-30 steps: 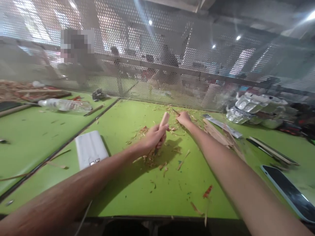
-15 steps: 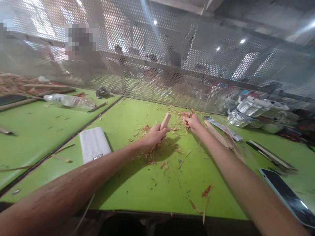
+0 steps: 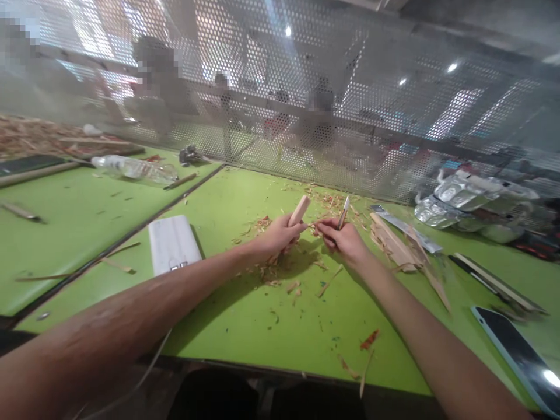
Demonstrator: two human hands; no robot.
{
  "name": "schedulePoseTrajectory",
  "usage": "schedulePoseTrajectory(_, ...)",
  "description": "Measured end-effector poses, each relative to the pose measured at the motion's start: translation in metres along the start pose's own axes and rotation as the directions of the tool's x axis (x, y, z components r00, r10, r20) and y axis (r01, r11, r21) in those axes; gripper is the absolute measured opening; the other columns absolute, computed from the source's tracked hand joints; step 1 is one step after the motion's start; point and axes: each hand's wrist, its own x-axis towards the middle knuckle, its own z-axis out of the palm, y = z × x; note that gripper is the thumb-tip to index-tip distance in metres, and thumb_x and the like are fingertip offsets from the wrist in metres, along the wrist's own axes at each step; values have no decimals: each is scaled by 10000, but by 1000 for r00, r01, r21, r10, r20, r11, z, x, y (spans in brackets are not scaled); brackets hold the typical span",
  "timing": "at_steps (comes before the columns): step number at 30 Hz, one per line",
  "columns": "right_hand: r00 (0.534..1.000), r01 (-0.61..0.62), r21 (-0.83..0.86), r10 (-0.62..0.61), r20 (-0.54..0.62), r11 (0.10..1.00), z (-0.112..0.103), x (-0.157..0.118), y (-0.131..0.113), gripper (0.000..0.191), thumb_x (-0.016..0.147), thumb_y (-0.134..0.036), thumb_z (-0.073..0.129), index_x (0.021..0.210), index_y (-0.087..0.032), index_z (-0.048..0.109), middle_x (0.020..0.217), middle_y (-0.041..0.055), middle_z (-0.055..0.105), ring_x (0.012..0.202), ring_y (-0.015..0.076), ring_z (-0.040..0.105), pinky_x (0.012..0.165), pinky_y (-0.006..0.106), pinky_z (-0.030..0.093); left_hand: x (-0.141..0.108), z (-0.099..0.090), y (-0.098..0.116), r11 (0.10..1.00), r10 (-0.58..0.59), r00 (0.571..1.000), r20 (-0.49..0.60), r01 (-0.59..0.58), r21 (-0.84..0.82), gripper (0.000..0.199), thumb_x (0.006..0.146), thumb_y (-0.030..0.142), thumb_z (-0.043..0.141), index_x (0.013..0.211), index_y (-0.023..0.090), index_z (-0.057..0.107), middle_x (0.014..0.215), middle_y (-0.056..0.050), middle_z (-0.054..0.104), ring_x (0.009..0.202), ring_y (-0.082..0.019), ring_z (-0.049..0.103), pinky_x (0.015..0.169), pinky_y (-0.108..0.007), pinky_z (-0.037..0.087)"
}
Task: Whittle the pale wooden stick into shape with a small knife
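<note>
My left hand (image 3: 276,238) is closed round a pale wooden stick (image 3: 299,211), whose squared end sticks up past the thumb. Close by on the right, my right hand (image 3: 345,240) grips a slim pen-like tool (image 3: 346,209) with a brownish shaft and a pale pointed tip facing up. Its exact kind cannot be made out. The fingertips of the right hand come near the left thumb, and I cannot tell if they touch. Curled wood shavings (image 3: 266,271) lie beneath and around both hands on the green tabletop (image 3: 245,326).
Left of my arm lies a white box-shaped device (image 3: 174,242) with a cable. A clear plastic bottle (image 3: 135,169) is farther left. On the right are wood strips (image 3: 396,242), a metal ruler (image 3: 406,228), foil packs (image 3: 472,195) and a phone (image 3: 516,356). A perforated screen (image 3: 376,140) stands behind.
My right hand has come nearer my left hand and turned, so the tool's pale tip now shows upward. The left hand still holds the wooden stick. The view has shifted slightly.
</note>
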Motion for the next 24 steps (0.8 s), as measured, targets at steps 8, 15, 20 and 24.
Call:
schedulePoseTrajectory(8, 982, 190, -208, -185, 40, 960, 10, -13, 12, 287, 753, -471, 832, 810, -202, 750, 796, 44, 722, 682, 162, 589, 640, 306, 455, -10, 3, 12, 997, 25, 998, -56, -20, 78, 201, 912, 269, 710, 991, 155, 565, 666, 47, 566, 456, -57, 456, 416, -201, 392)
schedulePoseTrajectory(15, 938, 344, -263, -339, 66, 901, 10, -11, 18, 259, 810, -462, 779, 805, -204, 757, 779, 37, 712, 734, 192, 611, 734, 350, 481, -1, 2, 1, 993, -1, 989, -146, 18, 116, 261, 852, 191, 769, 999, 150, 557, 705, 27, 607, 456, -59, 474, 397, -208, 392)
schedulePoseTrajectory(20, 954, 300, -232, -285, 96, 925, 9, -16, 16, 409, 816, -584, 743, 747, -181, 734, 678, 38, 661, 627, 167, 548, 605, 313, 443, 3, 1, -11, 996, 52, 970, -237, -32, 86, 245, 867, 217, 761, 1007, 155, 569, 797, 10, 618, 480, -54, 491, 403, -208, 406)
schedulePoseTrajectory(24, 967, 250, -187, -234, 100, 950, 11, -17, 16, 446, 748, -632, 787, 725, -191, 724, 646, 28, 640, 538, 139, 474, 505, 289, 370, 2, 1, -9, 996, 54, 968, -247, -36, 79, 260, 872, 239, 765, 1009, 154, 561, 823, 2, 630, 489, -55, 501, 416, -213, 417)
